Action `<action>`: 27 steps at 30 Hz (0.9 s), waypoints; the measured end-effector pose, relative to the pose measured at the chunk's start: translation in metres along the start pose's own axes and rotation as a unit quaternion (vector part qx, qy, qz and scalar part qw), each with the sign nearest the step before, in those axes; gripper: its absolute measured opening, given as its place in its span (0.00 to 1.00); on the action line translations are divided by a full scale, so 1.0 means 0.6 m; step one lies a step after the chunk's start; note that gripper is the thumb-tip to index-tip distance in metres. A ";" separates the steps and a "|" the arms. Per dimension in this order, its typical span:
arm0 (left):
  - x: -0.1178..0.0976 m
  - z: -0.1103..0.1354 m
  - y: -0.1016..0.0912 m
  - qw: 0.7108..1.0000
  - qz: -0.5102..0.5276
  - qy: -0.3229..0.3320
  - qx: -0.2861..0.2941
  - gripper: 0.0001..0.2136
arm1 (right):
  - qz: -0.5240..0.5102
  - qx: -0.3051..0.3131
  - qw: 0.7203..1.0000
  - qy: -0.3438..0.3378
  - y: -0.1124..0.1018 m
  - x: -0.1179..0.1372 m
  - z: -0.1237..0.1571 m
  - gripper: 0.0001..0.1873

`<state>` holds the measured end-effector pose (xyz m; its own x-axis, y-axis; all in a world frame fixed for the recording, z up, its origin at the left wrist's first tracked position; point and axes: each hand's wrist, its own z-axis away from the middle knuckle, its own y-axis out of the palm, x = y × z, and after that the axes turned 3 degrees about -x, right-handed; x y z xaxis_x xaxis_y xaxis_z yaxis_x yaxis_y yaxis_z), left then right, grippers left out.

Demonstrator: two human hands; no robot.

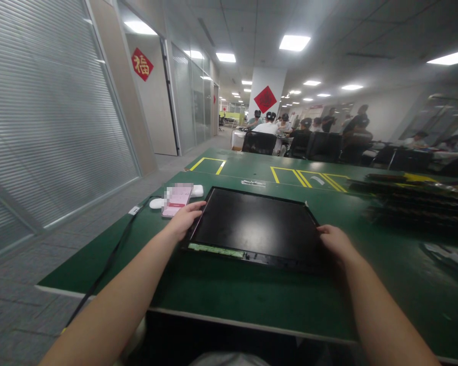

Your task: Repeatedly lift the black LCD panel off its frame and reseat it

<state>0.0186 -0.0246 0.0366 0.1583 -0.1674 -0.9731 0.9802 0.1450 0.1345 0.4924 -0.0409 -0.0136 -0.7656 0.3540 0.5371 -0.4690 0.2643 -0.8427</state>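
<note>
A black flat display panel (255, 223) lies face up on the green table (229, 295), with a strip of green circuit board (216, 249) along its near edge. My left hand (185, 217) rests on the panel's left edge, fingers curled around it. My right hand (334, 241) grips the panel's right edge near the front corner, fingers closed over it.
A pink phone (176, 201) and a white device (157, 203) lie left of the panel, with a black cable (110, 259) running off the table. Dark stacked panels (412, 201) fill the right side. Yellow floor-style markings (309, 178) cross the far table. People sit at desks behind.
</note>
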 end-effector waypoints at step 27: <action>0.004 -0.010 -0.010 0.990 0.083 -0.080 0.077 0.36 | 0.000 -0.011 1.000 -0.005 -0.004 0.007 0.005 0.20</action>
<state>0.0126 -0.0202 0.0322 0.3226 -0.3089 -0.8947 0.9439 0.0346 0.3284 0.4890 -0.0431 -0.0097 -0.7706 0.3450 0.5359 -0.4590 0.2828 -0.8422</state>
